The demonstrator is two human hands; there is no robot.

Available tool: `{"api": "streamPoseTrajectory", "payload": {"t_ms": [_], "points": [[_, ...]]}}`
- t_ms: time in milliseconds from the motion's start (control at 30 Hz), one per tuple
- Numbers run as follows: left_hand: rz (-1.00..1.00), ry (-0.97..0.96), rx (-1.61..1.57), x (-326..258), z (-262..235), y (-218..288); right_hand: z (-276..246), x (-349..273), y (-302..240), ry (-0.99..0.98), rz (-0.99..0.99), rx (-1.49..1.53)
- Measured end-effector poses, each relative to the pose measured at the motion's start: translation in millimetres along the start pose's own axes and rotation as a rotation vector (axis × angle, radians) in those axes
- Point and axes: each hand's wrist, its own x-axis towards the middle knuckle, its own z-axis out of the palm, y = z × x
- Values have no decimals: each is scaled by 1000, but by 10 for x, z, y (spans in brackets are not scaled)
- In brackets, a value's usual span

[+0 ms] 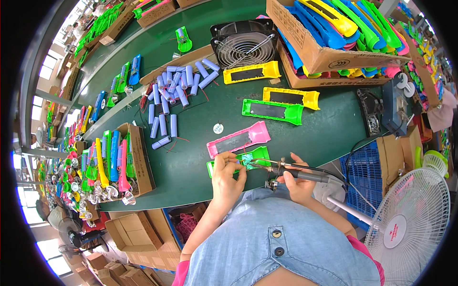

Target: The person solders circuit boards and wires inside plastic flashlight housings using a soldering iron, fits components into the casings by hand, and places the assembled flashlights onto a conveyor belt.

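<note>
On the near edge of the green table lies a green plastic flashlight housing [261,153] with a small green circuit board [247,158] in it. My right hand [299,183] grips a soldering iron [305,176] with a dark handle, its tip pointing left at the board. Over the housing's left end, the fingers of my left hand [226,180] are pinched together; what they hold is too small to make out. Just beyond lies a pink housing [241,138] with a dark strip inside. Farther off are another green housing [272,111] and two yellow ones [292,97].
Purple cylindrical battery cells [173,125] with wires lie in a heap left of centre. A black fan [244,45] stands at the back beside a carton [324,57] of coloured housings. Another carton [143,164] is at left. A white fan [405,229] stands right of me.
</note>
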Motion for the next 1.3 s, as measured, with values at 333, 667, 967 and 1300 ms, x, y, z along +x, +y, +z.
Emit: {"api": "streamPoseTrajectory", "payload": {"t_ms": [333,667,967,1300], "points": [[-44,9,16,8,25,8,-5,14,-21,46,21,-6],[-25,-46,75,48,-8,0,-176,188,-192,-207,-402,-419],[-102,-73,43,9,-7,33,-152,126,-114,-145,-401,-401],[-786,293,-1008,-811,-337,-116,-107,158,-112,-100,-394,-364]]}}
